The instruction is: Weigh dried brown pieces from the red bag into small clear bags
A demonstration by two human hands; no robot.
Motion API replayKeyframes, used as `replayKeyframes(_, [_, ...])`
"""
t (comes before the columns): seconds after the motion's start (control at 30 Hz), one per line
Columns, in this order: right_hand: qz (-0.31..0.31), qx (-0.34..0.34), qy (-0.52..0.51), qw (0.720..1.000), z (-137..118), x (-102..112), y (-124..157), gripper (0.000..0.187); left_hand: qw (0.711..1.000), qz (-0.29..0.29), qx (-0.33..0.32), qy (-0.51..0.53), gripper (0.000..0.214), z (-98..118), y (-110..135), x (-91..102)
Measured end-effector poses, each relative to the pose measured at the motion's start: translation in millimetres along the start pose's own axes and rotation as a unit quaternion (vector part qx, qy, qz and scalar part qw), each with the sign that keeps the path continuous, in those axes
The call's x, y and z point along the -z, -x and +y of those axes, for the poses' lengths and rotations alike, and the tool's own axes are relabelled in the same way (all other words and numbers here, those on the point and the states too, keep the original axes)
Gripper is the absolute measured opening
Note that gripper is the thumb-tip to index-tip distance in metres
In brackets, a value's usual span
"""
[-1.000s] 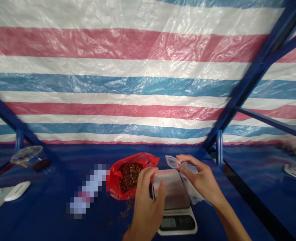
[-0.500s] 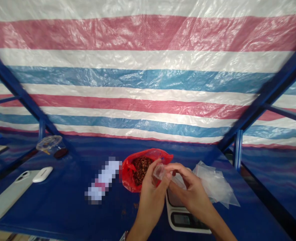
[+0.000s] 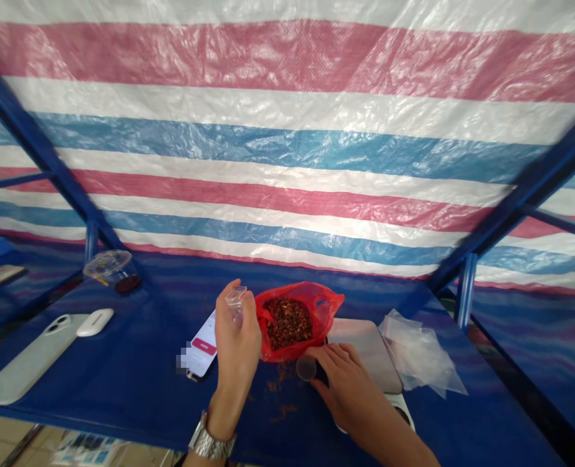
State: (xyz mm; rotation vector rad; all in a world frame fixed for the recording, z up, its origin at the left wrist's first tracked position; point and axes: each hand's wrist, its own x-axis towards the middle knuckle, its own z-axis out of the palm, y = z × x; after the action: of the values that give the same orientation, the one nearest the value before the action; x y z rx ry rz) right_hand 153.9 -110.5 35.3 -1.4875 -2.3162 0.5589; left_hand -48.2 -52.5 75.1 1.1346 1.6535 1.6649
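My left hand (image 3: 239,344), a metal watch on its wrist, is raised left of the red plastic bag (image 3: 324,298). Its fingers are closed around a small clear plastic container (image 3: 236,298). The bag stands open, with brown coffee-bean-like pieces (image 3: 287,323) inside. My right hand (image 3: 341,376) is low over the front of the digital scale (image 3: 370,350), hiding most of its display. Between its thumb and fingers is a small round clear plastic piece (image 3: 305,368), just below the bag; I cannot tell if it is a cup or lid.
Clear plastic bags (image 3: 424,353) lie right of the scale. A lit phone (image 3: 204,347) is left of my left hand. Farther left are a pale phone (image 3: 32,360), a white earbud case (image 3: 95,322) and a clear cup (image 3: 115,269). Brown crumbs (image 3: 282,412) dot the blue table.
My hands have come apart. The left moved left with the clear container; the right moved down to the bag's near edge with a round clear piece. The scale's metal plate is now uncovered.
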Motion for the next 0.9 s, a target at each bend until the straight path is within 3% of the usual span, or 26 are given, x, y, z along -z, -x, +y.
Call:
replayKeyframes(0.13, [0.054, 0.027, -0.048, 0.997, -11, 23, -9, 0.030, 0.993, -0.017, -0.062, -0.097, 0.048, -9, -6, 4.8])
replayKeyframes(0.23, [0.085, 0.028, -0.012, 0.996, -16, 40, -30, 0.031, 0.980, -0.060, -0.101, -0.160, 0.043, -18, -7, 5.6])
replayKeyframes(0.37, [0.029, 0.050, 0.148, 0.987, -14, 41, -72, 0.035, 0.952, -0.129, -0.134, -0.242, 0.040, -32, -3, 1.0])
replayKeyframes(0.5, [-0.019, 0.034, 0.206, 0.978, -10, 31, -97, 0.038, 0.927, -0.211, -0.092, -0.297, 0.033, -44, 2, -3.4])
replayKeyframes(0.63, [-0.003, 0.009, 0.146, 0.989, -5, 25, -98, 0.040, 0.931, -0.277, -0.031, -0.236, 0.027, -49, 2, -2.1])
replayKeyframes(0.9, [0.037, -0.018, 0.031, 0.999, 1, 8, -94, 0.044, 0.968, -0.237, 0.030, -0.074, 0.025, -58, -2, -3.9])
